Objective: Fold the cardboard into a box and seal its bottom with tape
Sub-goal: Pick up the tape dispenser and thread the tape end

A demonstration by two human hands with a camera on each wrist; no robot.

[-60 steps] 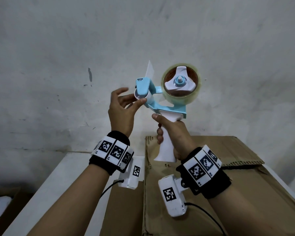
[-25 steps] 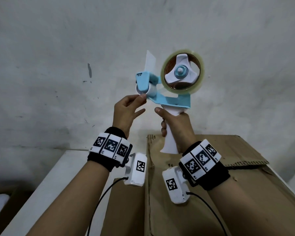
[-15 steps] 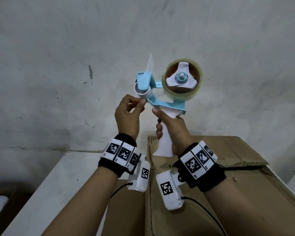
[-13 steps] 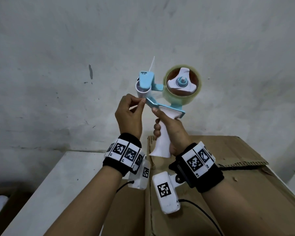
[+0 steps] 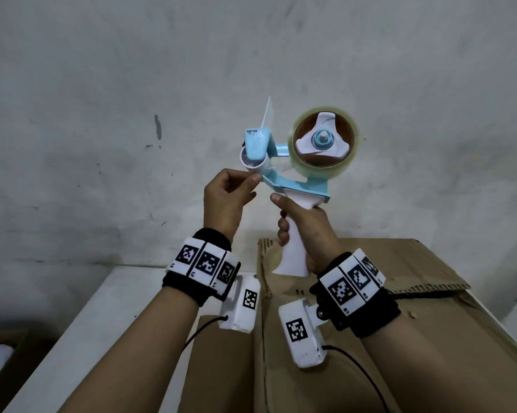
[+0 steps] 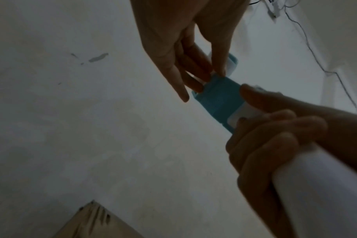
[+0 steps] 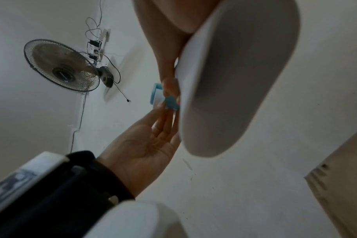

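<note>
A blue and white tape dispenser (image 5: 293, 186) with a roll of clear tape (image 5: 322, 144) is held upright in the air before the wall. My right hand (image 5: 302, 222) grips its white handle (image 7: 234, 80). My left hand (image 5: 251, 178) pinches thumb and forefinger at the tape's loose end, just under the white front roller (image 5: 252, 162). In the left wrist view the left hand's fingertips (image 6: 210, 75) sit against the dispenser's blue front plate (image 6: 220, 99). The brown cardboard box (image 5: 370, 293) lies below both wrists with its flaps folded flat.
A white table (image 5: 102, 338) carries the box, with bare top on its left side. A grey wall (image 5: 251, 55) stands close behind. A wall fan (image 7: 61, 66) with hanging cables is mounted high up. A dark box (image 5: 1, 353) sits low at the left.
My left hand went from touching the roller with spread fingers to pinching under it. Both hands and the dispenser shifted slightly, the dispenser tilting a little.
</note>
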